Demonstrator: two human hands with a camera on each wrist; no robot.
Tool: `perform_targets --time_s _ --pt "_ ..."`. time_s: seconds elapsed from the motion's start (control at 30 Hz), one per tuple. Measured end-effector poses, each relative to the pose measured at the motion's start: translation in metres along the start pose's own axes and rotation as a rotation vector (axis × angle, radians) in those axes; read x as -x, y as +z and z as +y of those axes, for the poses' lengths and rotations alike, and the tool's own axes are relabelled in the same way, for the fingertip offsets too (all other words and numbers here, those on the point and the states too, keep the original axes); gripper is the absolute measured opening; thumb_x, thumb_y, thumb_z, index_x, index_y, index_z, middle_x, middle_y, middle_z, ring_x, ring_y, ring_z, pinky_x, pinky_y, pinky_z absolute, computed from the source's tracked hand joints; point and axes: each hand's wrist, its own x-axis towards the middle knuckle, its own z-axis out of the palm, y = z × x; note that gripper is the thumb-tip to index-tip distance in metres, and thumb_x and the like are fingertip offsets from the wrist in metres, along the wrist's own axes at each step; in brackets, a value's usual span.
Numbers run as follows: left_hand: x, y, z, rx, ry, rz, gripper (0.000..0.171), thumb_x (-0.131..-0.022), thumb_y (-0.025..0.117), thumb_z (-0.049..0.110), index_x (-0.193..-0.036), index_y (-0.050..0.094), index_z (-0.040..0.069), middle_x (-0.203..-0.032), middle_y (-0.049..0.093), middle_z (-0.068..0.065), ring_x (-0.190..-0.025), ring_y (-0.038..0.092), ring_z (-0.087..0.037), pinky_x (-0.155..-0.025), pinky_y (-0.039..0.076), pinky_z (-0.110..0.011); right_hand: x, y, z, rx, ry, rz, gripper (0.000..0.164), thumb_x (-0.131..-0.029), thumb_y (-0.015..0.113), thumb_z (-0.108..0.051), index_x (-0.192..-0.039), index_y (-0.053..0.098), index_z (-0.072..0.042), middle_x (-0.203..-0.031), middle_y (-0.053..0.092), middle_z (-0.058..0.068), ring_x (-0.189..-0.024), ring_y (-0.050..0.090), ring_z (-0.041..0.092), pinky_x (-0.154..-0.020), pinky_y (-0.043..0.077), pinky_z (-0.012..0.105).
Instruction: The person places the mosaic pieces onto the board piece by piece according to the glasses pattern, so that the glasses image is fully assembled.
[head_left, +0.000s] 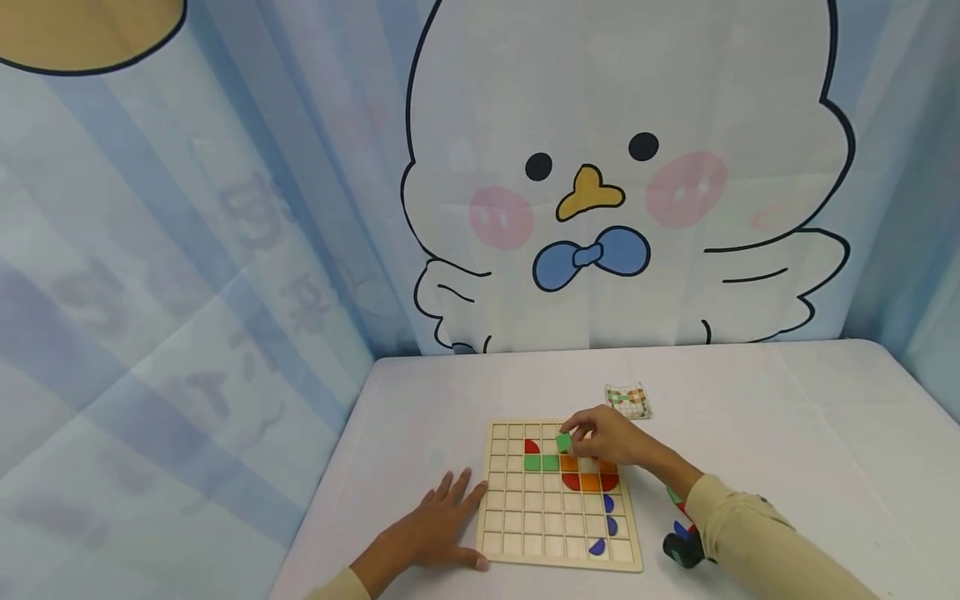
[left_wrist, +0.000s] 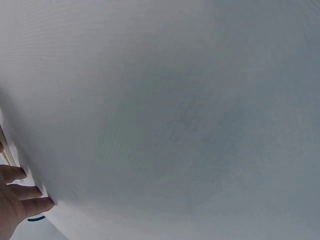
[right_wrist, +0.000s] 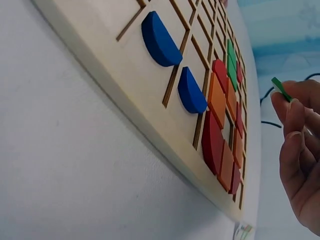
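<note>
My right hand [head_left: 609,435] pinches a small green square tile [head_left: 564,443] between thumb and fingertips, over the upper part of a wooden grid board [head_left: 517,543]. In the right wrist view this green tile [right_wrist: 281,90] is seen nearly edge-on. Beside the board's left edge, my left hand [head_left: 438,527] lies on the table with fingers spread, holding nothing. Two green squares [head_left: 542,462] sit side by side in the grid, below a red quarter-round piece [head_left: 531,447]. Red and orange pieces [head_left: 590,482] fill cells to the right, partly hidden by my right hand.
Several blue half-round pieces [head_left: 610,526] lie along the board's right side. A small patterned card [head_left: 628,402] is behind the board. Right of the board, near my sleeve, are a black object [head_left: 682,550] and loose coloured pieces [head_left: 681,529]. A printed curtain [head_left: 585,317] stands behind the white table.
</note>
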Motion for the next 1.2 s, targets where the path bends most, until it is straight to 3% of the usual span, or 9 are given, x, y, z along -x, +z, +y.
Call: perform_targets --time_s 0.4,0.57,0.83,1.2 --pt "0.002 -0.002 0.003 0.01 -0.003 -0.003 0.109 -0.073 0.064 0.08 -0.161 0.024 0.029 -0.169 0.017 -0.011 -0.153 0.018 -0.041 -0.116 0.031 -0.06 -0.017 0.016 -0.01 0.015 0.004 0.018 0.028 -0.089 0.074 -0.014 -0.115 0.071 -0.004 -0.085 0.067 0.0 -0.068 0.059 0.012 -0.059 0.052 0.026" --pt "0.002 -0.002 0.003 0.013 -0.006 -0.004 0.109 -0.073 0.064 0.08 -0.16 0.025 0.029 -0.168 0.018 -0.012 -0.153 0.018 -0.042 -0.116 0.031 -0.06 -0.023 0.02 -0.014 0.019 -0.002 0.008 0.031 -0.089 0.074 -0.013 -0.117 0.07 -0.001 -0.086 0.07 0.001 -0.072 0.06 0.012 -0.061 0.051 0.025" --pt "0.002 -0.002 0.001 -0.002 0.012 0.008 0.108 -0.074 0.064 0.08 -0.16 0.026 0.027 -0.168 0.019 -0.014 -0.152 0.021 -0.043 -0.115 0.033 -0.061 -0.033 0.032 -0.015 -0.013 -0.001 -0.019 0.031 -0.091 0.071 -0.008 -0.119 0.069 0.005 -0.086 0.069 0.004 -0.059 0.058 0.012 -0.055 0.05 0.024" --pt "0.003 -0.004 0.002 0.006 0.014 -0.003 0.107 -0.075 0.063 0.079 -0.16 0.025 0.027 -0.168 0.018 -0.014 -0.153 0.02 -0.042 -0.115 0.032 -0.061 -0.05 0.053 -0.015 0.063 0.047 0.033 0.024 -0.089 0.075 -0.011 -0.11 0.071 -0.002 -0.082 0.067 -0.001 -0.06 0.061 0.01 -0.056 0.052 0.025"
